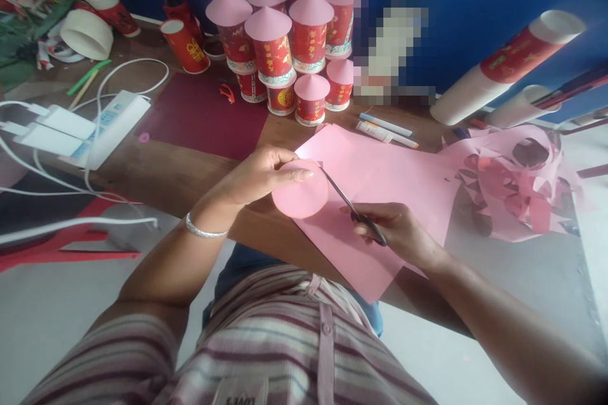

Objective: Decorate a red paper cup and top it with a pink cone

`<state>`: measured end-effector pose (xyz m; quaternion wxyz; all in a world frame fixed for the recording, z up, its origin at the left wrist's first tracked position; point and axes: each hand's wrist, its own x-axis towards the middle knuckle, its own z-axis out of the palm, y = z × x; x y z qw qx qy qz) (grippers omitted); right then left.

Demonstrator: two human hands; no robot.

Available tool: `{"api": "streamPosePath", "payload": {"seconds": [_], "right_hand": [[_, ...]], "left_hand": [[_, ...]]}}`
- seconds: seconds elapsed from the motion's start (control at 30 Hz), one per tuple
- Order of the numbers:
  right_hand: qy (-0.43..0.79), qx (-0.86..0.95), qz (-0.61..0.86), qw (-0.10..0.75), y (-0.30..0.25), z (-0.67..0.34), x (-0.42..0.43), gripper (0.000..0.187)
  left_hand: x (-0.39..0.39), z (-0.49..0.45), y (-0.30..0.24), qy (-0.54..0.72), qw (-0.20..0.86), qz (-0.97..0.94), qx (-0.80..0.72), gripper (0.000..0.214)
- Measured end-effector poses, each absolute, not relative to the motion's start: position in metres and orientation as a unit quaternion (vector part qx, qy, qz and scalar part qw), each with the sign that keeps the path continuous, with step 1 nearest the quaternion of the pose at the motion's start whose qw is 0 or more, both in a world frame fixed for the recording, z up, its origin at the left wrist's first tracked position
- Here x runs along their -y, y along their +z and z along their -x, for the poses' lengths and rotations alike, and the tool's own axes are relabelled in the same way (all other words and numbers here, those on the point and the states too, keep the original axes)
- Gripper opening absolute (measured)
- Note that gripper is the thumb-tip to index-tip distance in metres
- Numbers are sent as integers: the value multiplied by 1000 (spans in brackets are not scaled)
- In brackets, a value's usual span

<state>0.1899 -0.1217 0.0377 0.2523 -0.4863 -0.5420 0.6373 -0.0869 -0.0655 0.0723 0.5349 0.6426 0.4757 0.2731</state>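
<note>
Between the thumb and fingers of my left hand (273,174) is a round pink paper disc (301,196), raised a little above the table. My right hand (392,231) grips dark-handled scissors (349,201), whose blades point up and left to the disc's upper right edge. Whether the blades are parted I cannot make out. Beneath both hands lie large pink paper sheets (394,171), overhanging the table's near edge.
Red cups with pink cone tops (268,50) stand stacked at the back. Pink paper scraps (517,183) heap up on the right. A power strip (111,130) with white cables lies left, near a maroon sheet (204,114). Pens (384,130) and a long paper tube (506,69) lie beyond.
</note>
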Motion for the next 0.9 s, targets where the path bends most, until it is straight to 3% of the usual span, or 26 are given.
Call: {"api": "streamPosePath", "payload": {"seconds": [0.9], "right_hand": [[639,564,465,241,37,-192,120,52]], "left_hand": [[61,91,71,237,550,-659,-454,32]]}}
